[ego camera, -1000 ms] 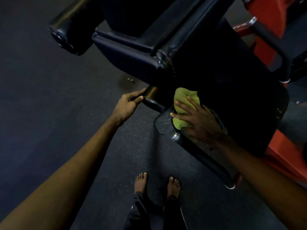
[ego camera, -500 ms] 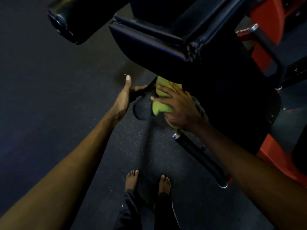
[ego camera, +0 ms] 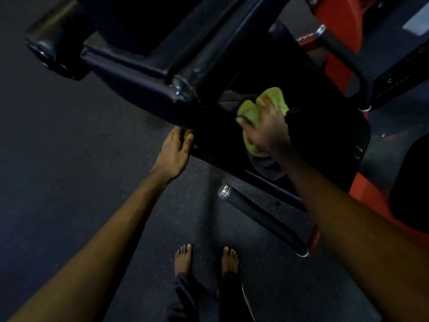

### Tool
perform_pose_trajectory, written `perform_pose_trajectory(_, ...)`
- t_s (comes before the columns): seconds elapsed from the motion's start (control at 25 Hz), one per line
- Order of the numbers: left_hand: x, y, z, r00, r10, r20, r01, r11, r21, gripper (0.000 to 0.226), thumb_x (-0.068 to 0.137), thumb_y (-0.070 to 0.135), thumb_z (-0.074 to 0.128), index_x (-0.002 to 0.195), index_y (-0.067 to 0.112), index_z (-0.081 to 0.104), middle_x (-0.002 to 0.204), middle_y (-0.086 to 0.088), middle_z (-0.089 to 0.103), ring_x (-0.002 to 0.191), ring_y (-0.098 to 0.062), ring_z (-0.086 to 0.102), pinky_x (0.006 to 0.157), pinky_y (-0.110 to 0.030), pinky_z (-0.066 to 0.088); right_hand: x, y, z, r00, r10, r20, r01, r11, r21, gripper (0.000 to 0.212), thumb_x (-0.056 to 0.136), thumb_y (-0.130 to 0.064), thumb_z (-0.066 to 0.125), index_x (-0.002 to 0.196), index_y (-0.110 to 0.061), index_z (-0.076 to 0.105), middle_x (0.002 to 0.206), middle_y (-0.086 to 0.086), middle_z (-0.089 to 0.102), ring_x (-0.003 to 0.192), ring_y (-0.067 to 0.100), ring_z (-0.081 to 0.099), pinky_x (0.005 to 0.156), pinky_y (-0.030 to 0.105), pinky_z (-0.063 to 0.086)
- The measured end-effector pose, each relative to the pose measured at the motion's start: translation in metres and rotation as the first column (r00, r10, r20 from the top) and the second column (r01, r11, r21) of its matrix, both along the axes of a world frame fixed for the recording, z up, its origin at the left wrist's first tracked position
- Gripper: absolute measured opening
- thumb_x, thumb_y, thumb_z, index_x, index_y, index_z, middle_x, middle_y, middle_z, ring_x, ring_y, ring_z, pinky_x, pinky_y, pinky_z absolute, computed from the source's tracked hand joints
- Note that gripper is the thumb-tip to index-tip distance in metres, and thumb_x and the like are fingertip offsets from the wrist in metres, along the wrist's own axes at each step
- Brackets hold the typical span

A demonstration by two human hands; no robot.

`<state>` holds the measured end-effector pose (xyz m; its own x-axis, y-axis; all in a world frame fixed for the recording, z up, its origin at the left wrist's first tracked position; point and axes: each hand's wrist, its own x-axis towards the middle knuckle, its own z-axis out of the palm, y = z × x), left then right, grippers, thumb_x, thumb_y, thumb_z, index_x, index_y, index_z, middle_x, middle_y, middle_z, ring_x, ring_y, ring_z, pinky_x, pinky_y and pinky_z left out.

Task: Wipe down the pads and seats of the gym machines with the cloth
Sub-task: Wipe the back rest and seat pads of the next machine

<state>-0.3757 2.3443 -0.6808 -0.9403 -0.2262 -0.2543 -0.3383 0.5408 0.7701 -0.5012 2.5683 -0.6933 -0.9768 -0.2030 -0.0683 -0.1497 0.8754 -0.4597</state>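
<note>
Right hand (ego camera: pixel 264 133) is down flat on the green cloth (ego camera: pixel 274 98), fingers laid over the bunched fabric and thumb out to the left, pressing rather than pinching (there's blur, so the fingertips are hard to read). The cloth sits on the dark seat pad (ego camera: pixel 325 140) right of centre, just below the long padded arm (ego camera: pixel 139 89) that runs off to the far left.

Over on the left, the left hand (ego camera: pixel 173 154) reaches to the near edge of that dark machine, fingers fairly straight and close together, touching it and holding nothing.

That cloth looks light, soft and floppy. It should fold under any push, so a broad palm on the middle of the wad seems the best hold. The vinyl looks smooth and slick, and the cloth ought to slide easily.

No container shows anywhere, just a chrome-capped handle bar (ego camera: pixel 255 212) near the bare feet (ego camera: pixel 183 256) and the red frame (ego camera: pixel 341 31) at the far right.
</note>
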Motion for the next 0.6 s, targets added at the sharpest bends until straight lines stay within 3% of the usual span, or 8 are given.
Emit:
perform_pose_trajectory(0.08, -0.003, 0.011, -0.01, 0.999, 0.035, -0.002, -0.035, 0.995, -0.098, 0.049, 0.109, 0.029, 0.036, 0.149, 0.001, 0.035, 0.15, -0.013, 0.041, 0.138, -0.023, 0.035, 0.104, -0.012, 0.018, 0.027, -0.025, 0.003, 0.99, 0.12, -0.073, -0.112, 0.988, 0.104, 0.082, 0.086, -0.078, 0.03, 0.148, -0.028, 0.051, 0.162, 0.006, 0.036, 0.148, 0.042, 0.028, 0.111, 0.059, 0.035)
perform_pose_trajectory(0.16, -0.008, 0.013, -0.016, 0.995, 0.083, 0.056, -0.071, 0.979, -0.188, 0.054, 0.108, 0.034, 0.036, 0.15, 0.001, 0.033, 0.153, -0.022, 0.037, 0.141, -0.033, 0.033, 0.114, -0.033, 0.022, 0.041, -0.039, 0.0, 0.952, 0.265, -0.151, -0.248, 0.961, 0.124, 0.069, 0.092, -0.069, 0.029, 0.145, -0.034, 0.054, 0.161, 0.001, 0.038, 0.148, 0.042, 0.028, 0.105, 0.06, 0.038)
perform_pose_trajectory(0.24, -0.014, 0.012, -0.015, 0.994, 0.082, 0.079, -0.057, 0.959, -0.279, 0.057, 0.106, 0.036, 0.038, 0.153, 0.004, 0.029, 0.156, -0.021, 0.035, 0.143, -0.037, 0.032, 0.116, -0.043, 0.024, 0.026, -0.033, -0.007, 0.92, 0.343, -0.188, -0.33, 0.939, 0.098, 0.057, 0.097, -0.06, 0.033, 0.14, -0.032, 0.059, 0.159, -0.003, 0.041, 0.149, 0.037, 0.03, 0.104, 0.056, 0.039)
perform_pose_trajectory(0.32, -0.022, 0.011, -0.013, 0.999, 0.003, 0.04, 0.008, 0.959, -0.284, 0.062, 0.106, 0.039, 0.04, 0.156, 0.007, 0.022, 0.161, -0.017, 0.027, 0.147, -0.034, 0.027, 0.119, -0.042, 0.021, -0.004, -0.014, -0.015, 0.935, 0.297, -0.192, -0.3, 0.954, 0.017, 0.054, 0.099, -0.056, 0.037, 0.137, -0.026, 0.062, 0.156, -0.003, 0.046, 0.147, 0.033, 0.036, 0.109, 0.053, 0.041)
perform_pose_trajectory(0.48, -0.034, 0.007, -0.015, 0.997, -0.056, 0.058, 0.068, 0.972, -0.227, 0.077, 0.1, 0.056, 0.039, 0.158, 0.011, 0.018, 0.163, -0.012, 0.024, 0.149, -0.031, 0.024, 0.121, -0.05, 0.022, -0.031, 0.0, -0.013, 0.997, -0.047, -0.063, 0.035, 0.983, -0.178, 0.049, 0.1, -0.05, 0.048, 0.143, -0.029, 0.055, 0.154, 0.001, 0.048, 0.144, 0.026, 0.039, 0.108, 0.051, 0.043)
perform_pose_trajectory(0.52, -0.034, 0.01, -0.015, 0.997, -0.044, 0.071, 0.06, 0.969, -0.24, 0.075, 0.1, 0.055, 0.039, 0.158, 0.011, 0.018, 0.162, -0.012, 0.025, 0.148, -0.032, 0.025, 0.12, -0.052, 0.023, -0.023, -0.005, -0.009, 0.995, -0.069, -0.073, 0.056, 0.983, -0.172, 0.049, 0.099, -0.049, 0.049, 0.146, -0.035, 0.051, 0.154, 0.0, 0.047, 0.145, 0.027, 0.038, 0.106, 0.052, 0.044)
perform_pose_trajectory(0.6, -0.034, 0.016, -0.015, 0.996, -0.022, 0.085, 0.044, 0.961, -0.273, 0.074, 0.101, 0.055, 0.037, 0.158, 0.012, 0.018, 0.162, -0.012, 0.024, 0.147, -0.033, 0.024, 0.119, -0.052, 0.022, 0.005, -0.018, -0.005, 0.978, 0.074, -0.197, -0.088, 0.994, -0.065, 0.049, 0.099, -0.051, 0.049, 0.148, -0.043, 0.047, 0.156, -0.001, 0.044, 0.147, 0.03, 0.033, 0.104, 0.052, 0.042)
